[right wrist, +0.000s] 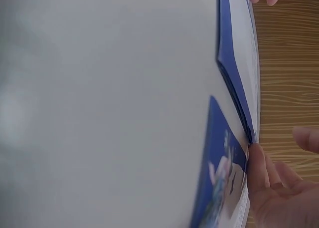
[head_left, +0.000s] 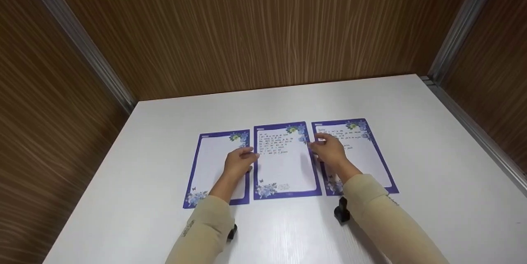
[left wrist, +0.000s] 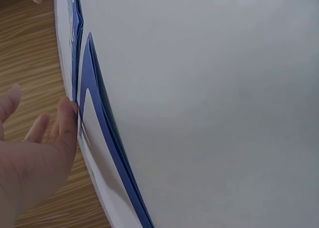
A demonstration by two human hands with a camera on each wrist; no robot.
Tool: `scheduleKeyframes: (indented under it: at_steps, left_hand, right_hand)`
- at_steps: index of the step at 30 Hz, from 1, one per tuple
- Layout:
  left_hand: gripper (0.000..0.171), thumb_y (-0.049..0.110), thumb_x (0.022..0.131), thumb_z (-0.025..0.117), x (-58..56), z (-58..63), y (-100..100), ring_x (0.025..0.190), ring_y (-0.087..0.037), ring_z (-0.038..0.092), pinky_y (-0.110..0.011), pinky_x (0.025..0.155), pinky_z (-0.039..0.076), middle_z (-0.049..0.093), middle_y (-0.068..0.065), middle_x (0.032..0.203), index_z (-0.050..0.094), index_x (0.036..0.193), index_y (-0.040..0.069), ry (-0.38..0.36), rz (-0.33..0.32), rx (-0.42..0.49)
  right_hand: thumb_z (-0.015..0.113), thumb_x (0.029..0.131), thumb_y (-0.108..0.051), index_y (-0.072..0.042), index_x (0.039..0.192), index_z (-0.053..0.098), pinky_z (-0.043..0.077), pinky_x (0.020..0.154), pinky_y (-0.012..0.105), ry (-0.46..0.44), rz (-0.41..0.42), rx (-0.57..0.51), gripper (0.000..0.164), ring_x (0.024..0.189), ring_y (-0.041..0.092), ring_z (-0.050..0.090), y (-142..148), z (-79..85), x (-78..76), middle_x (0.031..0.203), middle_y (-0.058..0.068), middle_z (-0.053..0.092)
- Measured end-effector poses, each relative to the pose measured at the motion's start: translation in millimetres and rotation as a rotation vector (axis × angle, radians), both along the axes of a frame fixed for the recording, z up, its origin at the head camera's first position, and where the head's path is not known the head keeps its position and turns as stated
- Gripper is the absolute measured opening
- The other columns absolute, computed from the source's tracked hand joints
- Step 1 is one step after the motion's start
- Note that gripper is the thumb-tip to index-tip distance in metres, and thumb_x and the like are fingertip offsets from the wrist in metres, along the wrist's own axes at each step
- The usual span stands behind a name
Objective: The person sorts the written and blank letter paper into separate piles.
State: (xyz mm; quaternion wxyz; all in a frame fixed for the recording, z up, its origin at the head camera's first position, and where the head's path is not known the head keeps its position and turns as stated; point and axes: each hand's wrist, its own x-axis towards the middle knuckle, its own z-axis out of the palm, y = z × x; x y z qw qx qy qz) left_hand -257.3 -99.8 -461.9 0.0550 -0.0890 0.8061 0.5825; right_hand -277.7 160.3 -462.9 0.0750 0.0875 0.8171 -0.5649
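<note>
Three purple-bordered sheets of writing paper with blue flowers lie side by side. Handwriting covers the upper part of the middle sheet (head_left: 284,173) and of the right sheet (head_left: 370,165); the left sheet (head_left: 212,165) looks blank. My left hand (head_left: 238,163) reaches over the left sheet, fingertips at the left edge of the middle one. At its opposite edge is my right hand (head_left: 331,150), partly covering the right sheet's writing. Both wrist views show fingers extended along the paper edges, thumbs held apart, and layered borders (left wrist: 112,133) like stacked pages.
All sheets lie on a white table (head_left: 123,181). Wood-grain panels (head_left: 280,29) rise behind it and at both sides, with metal strips (head_left: 82,37) at the corners. Small black devices (head_left: 341,211) sit beneath the beige sleeves (head_left: 387,218).
</note>
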Motion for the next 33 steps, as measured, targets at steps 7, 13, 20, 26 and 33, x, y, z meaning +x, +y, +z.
scheduleKeyframes:
  at_steps: [7, 13, 20, 26, 33]
  left_hand:
    - [0.043, 0.014, 0.088, 0.067, 0.9, 0.7, -2.4, 0.107, -0.026, 0.059, -0.034, 0.087, 0.051, 0.062, -0.014, 0.115, 0.056, 0.127, -0.002, 0.017, 0.004, 0.064]
    - [0.041, 0.008, 0.089, 0.065, 1.3, 1.3, -1.9, 0.106, -0.026, 0.058, -0.035, 0.087, 0.052, 0.060, -0.014, 0.116, 0.056, 0.128, 0.000, 0.022, 0.016, 0.129]
    - [0.049, -0.003, 0.086, 0.064, -0.5, -1.2, 0.7, 0.115, -0.030, 0.054, -0.034, 0.086, 0.052, 0.053, -0.018, 0.126, 0.051, 0.133, -0.001, 0.032, 0.030, 0.186]
    - [0.047, -0.010, 0.084, 0.061, -1.5, -3.9, 0.7, 0.110, -0.032, 0.057, -0.033, 0.083, 0.053, 0.057, -0.023, 0.121, 0.052, 0.129, -0.008, 0.041, 0.027, 0.161]
    - [0.039, -0.011, 0.084, 0.061, -0.6, -3.4, 1.6, 0.100, -0.027, 0.062, -0.030, 0.079, 0.054, 0.063, -0.019, 0.113, 0.058, 0.123, -0.008, 0.018, 0.044, 0.120]
  right_hand:
    - [0.057, 0.094, -0.017, -0.002, 0.143, 0.038, 0.048, 0.093, 0.043, 0.011, 0.000, -0.016, 0.055, 0.112, 0.035, 0.057, 0.2, -0.5, 0.1, 0.129, 0.022, 0.054]
    - [0.059, 0.093, -0.010, -0.001, 0.142, 0.039, 0.047, 0.094, 0.041, 0.018, 0.002, -0.037, 0.054, 0.114, 0.034, 0.056, -0.6, -1.9, -0.3, 0.130, 0.022, 0.052]
    - [0.064, 0.088, -0.003, -0.002, 0.142, 0.041, 0.050, 0.088, 0.036, 0.001, 0.009, -0.063, 0.059, 0.103, 0.027, 0.060, -1.6, -3.5, -0.4, 0.127, 0.018, 0.055]
    - [0.067, 0.086, -0.005, -0.003, 0.142, 0.041, 0.051, 0.080, 0.032, -0.051, 0.019, -0.096, 0.062, 0.091, 0.020, 0.061, -0.2, -3.6, 0.9, 0.123, 0.015, 0.058]
    - [0.065, 0.087, -0.004, -0.004, 0.138, 0.048, 0.052, 0.076, 0.031, -0.047, 0.032, -0.077, 0.054, 0.090, 0.021, 0.062, 0.7, -4.5, 1.3, 0.119, 0.016, 0.061]
